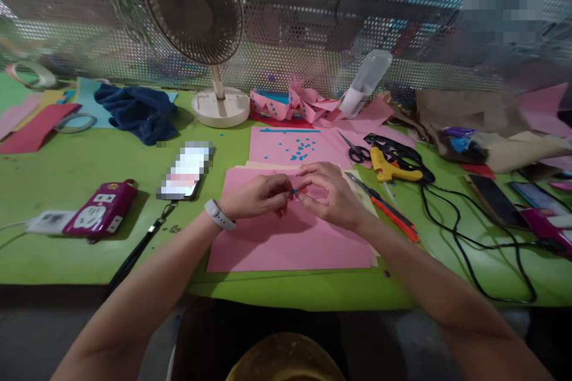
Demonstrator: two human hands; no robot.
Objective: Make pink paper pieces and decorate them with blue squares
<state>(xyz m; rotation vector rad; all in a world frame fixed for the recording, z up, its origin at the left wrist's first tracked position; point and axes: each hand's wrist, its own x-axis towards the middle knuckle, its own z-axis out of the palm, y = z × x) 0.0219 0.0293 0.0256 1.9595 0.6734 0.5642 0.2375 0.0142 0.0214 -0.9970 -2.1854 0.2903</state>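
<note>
Over a stack of pink paper sheets [277,244], both of my hands meet fingertip to fingertip around a tiny blue piece of paper [294,191]. My left hand [263,196], with a white band at the wrist, is closed, its thumb and finger pinched at the blue piece. From the other side, my right hand [328,193] pinches it too, its other fingers curved above. Just beyond lies a pink sheet [263,146] scattered with small blue bits [301,149] and a thin blue strip [290,131]. Folded pink paper crowns [272,108] with blue dots stand behind it.
Right of the stack lie scissors [358,153], a yellow glue gun [388,168] with a looping black cord [458,220], and a red-orange cutter [395,217]. To the left are a lit phone [187,169], a purple power strip [100,212], a fan [221,108] and dark blue cloth [138,110].
</note>
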